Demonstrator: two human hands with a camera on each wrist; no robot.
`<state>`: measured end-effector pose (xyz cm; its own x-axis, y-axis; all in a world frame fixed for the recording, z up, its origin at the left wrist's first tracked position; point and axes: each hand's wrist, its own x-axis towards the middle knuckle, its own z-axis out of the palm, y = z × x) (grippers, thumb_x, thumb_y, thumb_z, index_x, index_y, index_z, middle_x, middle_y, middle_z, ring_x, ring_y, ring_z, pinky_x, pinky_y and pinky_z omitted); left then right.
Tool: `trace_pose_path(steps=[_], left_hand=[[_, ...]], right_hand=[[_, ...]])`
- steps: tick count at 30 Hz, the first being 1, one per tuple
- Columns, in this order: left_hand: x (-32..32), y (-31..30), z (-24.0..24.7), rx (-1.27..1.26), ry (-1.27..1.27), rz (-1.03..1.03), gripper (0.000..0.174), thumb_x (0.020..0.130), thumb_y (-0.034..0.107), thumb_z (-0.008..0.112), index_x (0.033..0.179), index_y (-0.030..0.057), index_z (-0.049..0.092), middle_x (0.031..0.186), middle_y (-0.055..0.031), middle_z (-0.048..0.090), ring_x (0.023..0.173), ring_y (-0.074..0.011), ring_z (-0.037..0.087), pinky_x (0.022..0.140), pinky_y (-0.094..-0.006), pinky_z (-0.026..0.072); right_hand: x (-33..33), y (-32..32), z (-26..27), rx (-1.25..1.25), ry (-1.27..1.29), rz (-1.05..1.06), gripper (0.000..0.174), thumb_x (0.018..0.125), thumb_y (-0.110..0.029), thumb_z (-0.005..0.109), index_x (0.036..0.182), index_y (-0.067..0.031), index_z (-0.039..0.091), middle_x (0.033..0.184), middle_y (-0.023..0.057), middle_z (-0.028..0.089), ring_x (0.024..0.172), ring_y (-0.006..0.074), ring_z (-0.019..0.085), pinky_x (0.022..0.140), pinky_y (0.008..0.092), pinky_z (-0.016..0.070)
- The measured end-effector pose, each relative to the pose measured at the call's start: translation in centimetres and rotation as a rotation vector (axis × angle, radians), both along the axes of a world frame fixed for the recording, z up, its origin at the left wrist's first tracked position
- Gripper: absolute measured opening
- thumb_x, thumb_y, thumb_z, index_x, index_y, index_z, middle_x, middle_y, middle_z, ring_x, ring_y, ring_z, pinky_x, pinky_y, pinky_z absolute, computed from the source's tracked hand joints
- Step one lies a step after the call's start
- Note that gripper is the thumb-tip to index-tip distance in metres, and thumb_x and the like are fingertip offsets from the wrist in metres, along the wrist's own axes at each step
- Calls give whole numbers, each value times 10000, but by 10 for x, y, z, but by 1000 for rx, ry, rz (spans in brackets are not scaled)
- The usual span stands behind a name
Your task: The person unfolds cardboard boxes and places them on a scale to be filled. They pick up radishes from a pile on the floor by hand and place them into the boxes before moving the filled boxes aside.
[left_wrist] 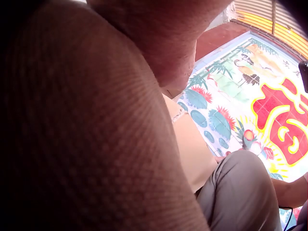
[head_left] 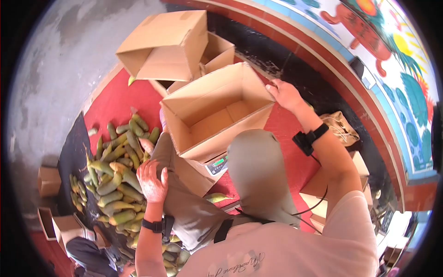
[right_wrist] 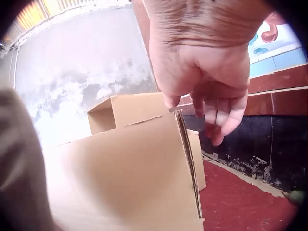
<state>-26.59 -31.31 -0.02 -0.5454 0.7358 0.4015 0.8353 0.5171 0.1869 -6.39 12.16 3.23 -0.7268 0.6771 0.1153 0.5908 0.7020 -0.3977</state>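
Note:
An open, empty cardboard box stands tilted in front of the person, above a scale with a lit green display. The right hand is at the box's right edge, fingers loosely bent; in the right wrist view the thumb of the hand is close to the box corner, and contact is unclear. The left hand has its fingers extended beside the person's leg, near the pile of green vegetables, holding nothing visible. In the left wrist view, skin fills much of the picture.
More cardboard boxes stand behind the open one. A red mat covers the floor. At the right are a bag and other cartons. Another person is at lower left.

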Motion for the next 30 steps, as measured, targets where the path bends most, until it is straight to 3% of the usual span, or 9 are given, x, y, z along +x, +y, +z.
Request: trace_pose_path(steps=[4, 6, 10, 15, 19, 21, 23, 28, 30], left_hand=[[4, 4, 6, -8, -9, -14, 338, 848, 341, 529, 946, 21, 571, 1011, -122, 601, 1048, -308, 507, 941, -447, 330], [2, 2, 3, 9, 3, -27, 339, 847, 342, 530, 945, 21, 574, 1012, -121, 601, 1047, -306, 506, 941, -448, 330], [6, 4, 5, 30, 9, -29, 309, 849, 310, 535, 959, 24, 574, 1015, -124, 596, 1050, -301, 496, 947, -439, 327], [4, 5, 3, 90, 45, -41, 286, 849, 283, 537, 966, 25, 572, 1015, -132, 591, 1053, -299, 489, 948, -432, 330], [4, 5, 0, 122, 36, -37, 278, 844, 276, 550, 957, 22, 572, 1010, -138, 591, 1036, -302, 502, 940, -432, 339], [5, 7, 1, 153, 45, -37, 274, 842, 270, 557, 955, 21, 572, 1006, -141, 591, 1030, -303, 507, 938, -432, 342], [9, 5, 6, 189, 33, -36, 269, 832, 256, 575, 951, 14, 572, 995, -157, 590, 1021, -306, 518, 932, -432, 348], [10, 5, 1, 204, 62, -37, 292, 825, 275, 588, 939, 6, 580, 957, -171, 599, 983, -314, 535, 904, -424, 371], [11, 9, -1, 204, 51, -41, 292, 827, 272, 587, 943, 4, 576, 960, -169, 598, 991, -310, 532, 891, -423, 376]], right_hand=[[61, -36, -7, -10, 138, -23, 443, 877, -363, 479, 1113, 5, 551, 1020, 239, 598, 970, 378, 559, 831, 423, 440], [98, -52, -2, -199, -37, -75, 371, 864, -338, 513, 1011, -10, 604, 944, 223, 620, 901, 377, 581, 774, 433, 451], [167, -81, 5, -212, -105, -102, 348, 859, -338, 520, 926, -17, 638, 874, 214, 633, 846, 373, 598, 742, 438, 455], [207, -111, 38, -303, 84, -345, 257, 845, -243, 552, 885, -5, 639, 774, 181, 640, 754, 331, 622, 684, 393, 472], [208, -132, 66, -194, 177, -326, 231, 842, -211, 558, 880, 5, 631, 686, 160, 627, 676, 285, 627, 638, 365, 475], [204, -135, 69, 83, 279, -286, 221, 843, -202, 557, 874, 6, 625, 648, 155, 609, 618, 259, 618, 605, 359, 470], [195, -143, 85, -36, 329, -334, 199, 841, -184, 558, 884, -2, 624, 698, 167, 613, 647, 289, 611, 610, 364, 464], [187, -121, 70, 73, 393, -258, 178, 848, -165, 554, 913, -8, 607, 794, 164, 616, 738, 334, 601, 654, 373, 467], [180, -111, 65, 359, 276, -174, 195, 845, -172, 567, 969, -23, 595, 888, 158, 603, 822, 342, 585, 708, 387, 467]])
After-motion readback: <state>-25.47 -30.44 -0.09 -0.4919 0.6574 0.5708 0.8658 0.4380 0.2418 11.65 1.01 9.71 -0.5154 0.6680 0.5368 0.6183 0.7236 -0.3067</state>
